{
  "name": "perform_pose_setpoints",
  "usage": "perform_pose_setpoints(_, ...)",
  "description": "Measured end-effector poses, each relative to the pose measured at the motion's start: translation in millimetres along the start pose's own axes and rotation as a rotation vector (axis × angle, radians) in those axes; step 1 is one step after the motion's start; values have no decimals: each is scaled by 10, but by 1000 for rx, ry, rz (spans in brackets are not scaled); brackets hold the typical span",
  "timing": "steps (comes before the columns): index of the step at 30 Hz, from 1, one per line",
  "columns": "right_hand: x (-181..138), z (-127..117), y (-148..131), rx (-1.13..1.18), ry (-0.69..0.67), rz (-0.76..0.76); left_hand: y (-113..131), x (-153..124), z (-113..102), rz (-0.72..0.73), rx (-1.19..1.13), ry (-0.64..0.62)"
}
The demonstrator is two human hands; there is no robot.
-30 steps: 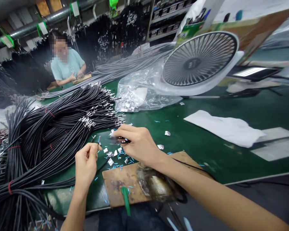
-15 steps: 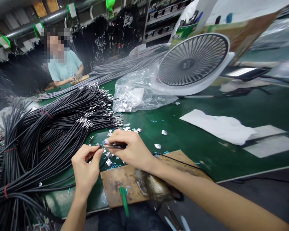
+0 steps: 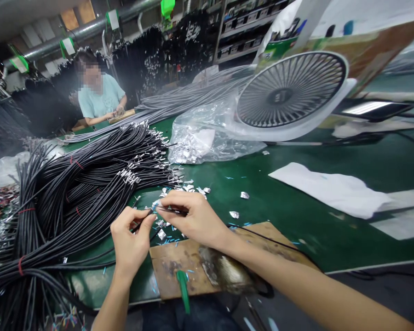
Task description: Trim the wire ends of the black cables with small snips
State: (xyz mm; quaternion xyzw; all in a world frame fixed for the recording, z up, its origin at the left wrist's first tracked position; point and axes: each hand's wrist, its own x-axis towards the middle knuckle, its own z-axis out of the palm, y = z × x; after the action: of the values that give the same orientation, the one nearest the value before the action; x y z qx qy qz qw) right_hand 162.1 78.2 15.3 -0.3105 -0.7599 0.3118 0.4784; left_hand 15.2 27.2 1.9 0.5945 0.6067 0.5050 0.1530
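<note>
My left hand (image 3: 133, 241) pinches a black cable (image 3: 143, 218) close to its stripped end, between thumb and fingertips. Thin blue wire and a whitish bit show at that tip. Touching the same spot, my right hand (image 3: 193, 216) is closed around dark tweezers (image 3: 174, 210), which lie across the palm and point left toward the cable end. The fingers partly cover the tip, so its details are hard to see. Scraps of silver foil (image 3: 162, 233) and short blue clippings lie on the table just beneath both hands.
Bundles of black cables (image 3: 100, 184) fill the left. A plastic bag (image 3: 207, 142) of foil scraps and a fan (image 3: 290, 92) stand ahead. White paper (image 3: 327, 186) lies right. A stained board (image 3: 172, 264) sits at the near edge. Across the table, a person (image 3: 101, 99) works.
The whole view has shifted, so everything sits slightly farther right. My right fingertips have moved slightly at the cable tip, where more blue shows. Both holds are kept.
</note>
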Motion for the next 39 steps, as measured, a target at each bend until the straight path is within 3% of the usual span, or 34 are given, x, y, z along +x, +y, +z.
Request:
perform_pose_setpoints(8, 17, -10, 6, 0, -2, -18, 51, 12, -26, -104, -58, -55)
perform_pose_setpoints(16, 32, -11, 2, -2, -13, -14, 41, 19, -28, -61, -18, -81)
perform_pose_setpoints(28, 107, -17, 46, 292, -98, 216, 79, 23, -17, 28, 12, -30)
perform_pose_setpoints(39, 34, 49, 86, 549, 62, 377, 55, 24, 12, 28, -1, -33)
